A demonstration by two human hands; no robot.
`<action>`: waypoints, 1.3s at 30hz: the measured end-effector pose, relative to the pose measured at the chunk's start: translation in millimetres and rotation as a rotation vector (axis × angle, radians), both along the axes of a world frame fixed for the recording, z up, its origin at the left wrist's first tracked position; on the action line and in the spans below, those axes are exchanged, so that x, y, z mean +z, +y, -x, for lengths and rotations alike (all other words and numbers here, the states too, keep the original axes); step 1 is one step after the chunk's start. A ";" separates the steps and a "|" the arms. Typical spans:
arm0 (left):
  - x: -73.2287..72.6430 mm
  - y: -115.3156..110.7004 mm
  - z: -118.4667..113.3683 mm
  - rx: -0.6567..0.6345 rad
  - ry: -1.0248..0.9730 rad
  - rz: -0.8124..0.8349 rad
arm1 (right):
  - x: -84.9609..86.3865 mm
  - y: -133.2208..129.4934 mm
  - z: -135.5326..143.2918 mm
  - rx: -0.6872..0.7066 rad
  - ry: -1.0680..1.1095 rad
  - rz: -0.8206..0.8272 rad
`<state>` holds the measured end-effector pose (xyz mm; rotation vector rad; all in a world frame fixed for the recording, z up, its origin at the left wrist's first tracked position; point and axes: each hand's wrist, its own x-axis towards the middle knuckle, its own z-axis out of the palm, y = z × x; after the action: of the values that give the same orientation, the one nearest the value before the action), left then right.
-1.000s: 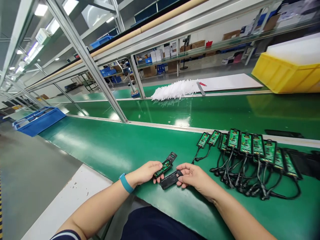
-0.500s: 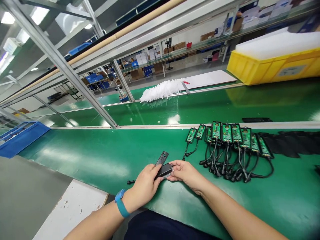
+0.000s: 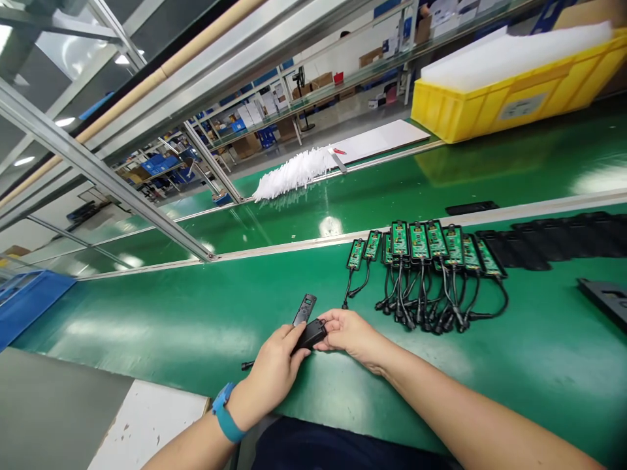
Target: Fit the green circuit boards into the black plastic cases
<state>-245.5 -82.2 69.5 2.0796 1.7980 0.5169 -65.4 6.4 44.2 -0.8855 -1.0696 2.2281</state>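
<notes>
My left hand (image 3: 275, 367), with a blue watch on its wrist, is closed around a small black plastic case (image 3: 312, 333). The fingertips of my right hand (image 3: 350, 337) pinch the far right end of that case. Just behind it lies a flat black cover (image 3: 305, 308) with a small window and button marks, partly hidden by my left fingers. A black cable connector (image 3: 247, 365) sticks out to the left of my left hand. To the right, several black housings with green circuit boards (image 3: 419, 241) and cables lie in a cluster on the green bench (image 3: 196, 326).
A row of black covers (image 3: 553, 241) stretches along the bench at right, and a dark tray (image 3: 605, 300) sits nearer. Beyond the divider are white strips (image 3: 294, 173), a yellow crate (image 3: 441, 111) and a black piece (image 3: 471, 207). A blue bin (image 3: 34, 303) stands left.
The view has turned to the right, bringing the dark tray in at the right edge. Both hands keep their hold on the black case, with only a slight shift of the fingers.
</notes>
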 end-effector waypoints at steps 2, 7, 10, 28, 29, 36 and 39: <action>0.7 0.2 1.1 -0.013 -0.016 0.005 | 0.9 -1.1 -0.3 -0.007 0.006 0.002; 4.5 0.9 4.1 -0.039 -0.027 0.011 | 0.4 -3.3 0.4 -0.026 0.010 0.027; 4.4 0.8 6.4 -0.047 -0.025 0.006 | 0.4 -3.7 0.7 -0.026 0.005 0.022; 6.2 -6.8 -3.2 -0.066 -0.077 -0.046 | 5.5 -8.5 -0.8 -0.071 -0.053 -0.073; 11.6 -5.1 -2.3 -0.038 -0.142 0.017 | 9.3 -9.0 -2.3 -0.047 -0.053 -0.095; 26.1 -2.6 4.2 0.100 -0.689 0.568 | 22.3 -10.8 -10.0 0.117 -0.090 -0.245; 27.1 -7.3 2.7 0.117 -0.652 0.480 | 19.9 -6.3 -13.3 0.214 -0.093 -0.293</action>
<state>-248.2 -89.5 96.6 1.2911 1.4657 0.6266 -52.1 0.1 64.1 -0.7839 -1.5517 2.1355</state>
